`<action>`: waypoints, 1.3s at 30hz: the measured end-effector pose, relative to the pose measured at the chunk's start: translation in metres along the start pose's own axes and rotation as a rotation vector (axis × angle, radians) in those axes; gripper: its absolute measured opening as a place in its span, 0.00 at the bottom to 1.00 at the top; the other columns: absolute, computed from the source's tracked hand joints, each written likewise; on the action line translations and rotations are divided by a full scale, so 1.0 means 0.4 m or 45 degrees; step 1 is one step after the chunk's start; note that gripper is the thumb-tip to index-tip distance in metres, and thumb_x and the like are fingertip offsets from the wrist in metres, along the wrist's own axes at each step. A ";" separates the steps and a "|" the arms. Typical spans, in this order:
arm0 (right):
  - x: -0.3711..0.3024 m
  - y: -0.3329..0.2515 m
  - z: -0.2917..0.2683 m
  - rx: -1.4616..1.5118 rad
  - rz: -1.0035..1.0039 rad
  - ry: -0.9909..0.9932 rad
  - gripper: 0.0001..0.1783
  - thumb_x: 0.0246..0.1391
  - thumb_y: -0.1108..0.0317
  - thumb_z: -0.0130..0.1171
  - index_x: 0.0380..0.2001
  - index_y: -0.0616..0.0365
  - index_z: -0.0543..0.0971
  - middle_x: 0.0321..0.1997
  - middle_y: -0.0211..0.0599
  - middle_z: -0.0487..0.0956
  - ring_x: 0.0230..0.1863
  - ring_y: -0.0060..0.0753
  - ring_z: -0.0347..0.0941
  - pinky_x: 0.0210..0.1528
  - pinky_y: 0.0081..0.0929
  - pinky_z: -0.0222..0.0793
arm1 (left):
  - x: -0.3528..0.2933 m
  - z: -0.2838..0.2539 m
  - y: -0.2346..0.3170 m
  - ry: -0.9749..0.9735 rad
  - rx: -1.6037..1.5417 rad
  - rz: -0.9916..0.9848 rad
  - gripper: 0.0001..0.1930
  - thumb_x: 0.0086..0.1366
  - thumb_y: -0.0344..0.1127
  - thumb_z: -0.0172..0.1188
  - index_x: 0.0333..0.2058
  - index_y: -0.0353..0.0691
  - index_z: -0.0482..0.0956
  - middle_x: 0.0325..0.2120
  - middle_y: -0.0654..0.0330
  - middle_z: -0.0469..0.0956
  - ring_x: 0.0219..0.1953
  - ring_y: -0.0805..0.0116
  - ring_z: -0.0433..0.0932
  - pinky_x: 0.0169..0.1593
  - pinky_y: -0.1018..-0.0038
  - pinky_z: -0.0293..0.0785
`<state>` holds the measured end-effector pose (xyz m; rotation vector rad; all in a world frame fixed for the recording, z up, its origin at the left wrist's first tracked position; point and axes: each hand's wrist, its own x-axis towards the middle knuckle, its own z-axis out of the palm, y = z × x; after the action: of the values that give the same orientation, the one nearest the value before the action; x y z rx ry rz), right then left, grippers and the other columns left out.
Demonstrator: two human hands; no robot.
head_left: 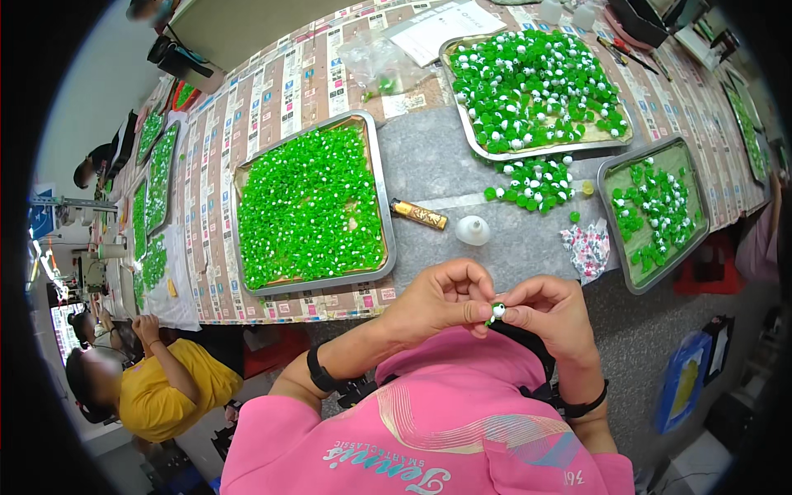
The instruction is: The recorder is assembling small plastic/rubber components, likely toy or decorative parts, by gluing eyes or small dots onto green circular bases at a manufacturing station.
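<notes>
Pinching a small green-and-white piece (497, 311) at lower centre-right of the frame, left hand (441, 303) and right hand (554, 315) with fingers closed on it, white bottle (473, 232) above on the worktop (210, 165), tray (384, 198) of green pieces (305, 206) at centre left.
</notes>
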<state>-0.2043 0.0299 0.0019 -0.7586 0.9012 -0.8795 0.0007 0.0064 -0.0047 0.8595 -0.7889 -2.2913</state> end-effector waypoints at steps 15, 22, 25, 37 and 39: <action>0.018 0.006 -0.018 0.059 0.015 -0.008 0.10 0.46 0.79 0.64 0.30 0.63 0.73 0.31 0.36 0.79 0.34 0.21 0.76 0.38 0.16 0.73 | 0.006 0.001 -0.017 -0.105 0.235 0.189 0.12 0.63 0.31 0.56 0.44 0.33 0.76 0.33 0.57 0.74 0.33 0.70 0.77 0.39 0.76 0.74; 0.017 -0.001 0.004 0.154 -0.038 -0.022 0.11 0.47 0.81 0.62 0.35 0.66 0.73 0.34 0.41 0.79 0.36 0.26 0.77 0.39 0.20 0.74 | -0.001 -0.004 -0.033 -0.011 0.103 0.227 0.13 0.63 0.34 0.56 0.43 0.33 0.74 0.33 0.57 0.73 0.34 0.68 0.77 0.39 0.73 0.75; 0.014 -0.003 0.012 0.144 -0.073 -0.026 0.12 0.48 0.81 0.61 0.37 0.67 0.72 0.35 0.43 0.79 0.36 0.28 0.77 0.40 0.22 0.75 | 0.002 -0.011 -0.043 -0.011 0.016 0.210 0.12 0.63 0.34 0.56 0.42 0.33 0.73 0.34 0.57 0.73 0.34 0.68 0.77 0.40 0.72 0.77; 0.010 0.016 0.018 0.089 -0.174 0.051 0.10 0.49 0.81 0.60 0.34 0.66 0.72 0.33 0.40 0.78 0.35 0.28 0.77 0.37 0.21 0.75 | 0.005 -0.001 -0.045 -0.012 -0.037 0.184 0.11 0.63 0.33 0.56 0.41 0.34 0.73 0.34 0.58 0.74 0.34 0.69 0.77 0.41 0.70 0.80; 0.010 0.016 0.019 0.091 -0.184 0.054 0.09 0.49 0.81 0.60 0.34 0.66 0.72 0.33 0.39 0.77 0.35 0.27 0.77 0.37 0.20 0.75 | 0.006 0.001 -0.045 -0.012 -0.033 0.192 0.11 0.63 0.33 0.56 0.42 0.34 0.72 0.34 0.58 0.74 0.34 0.70 0.77 0.41 0.70 0.80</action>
<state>-0.1944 0.0305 -0.0016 -0.7520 0.8550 -1.0531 -0.0064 0.0170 -0.0179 0.7522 -0.7984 -2.1698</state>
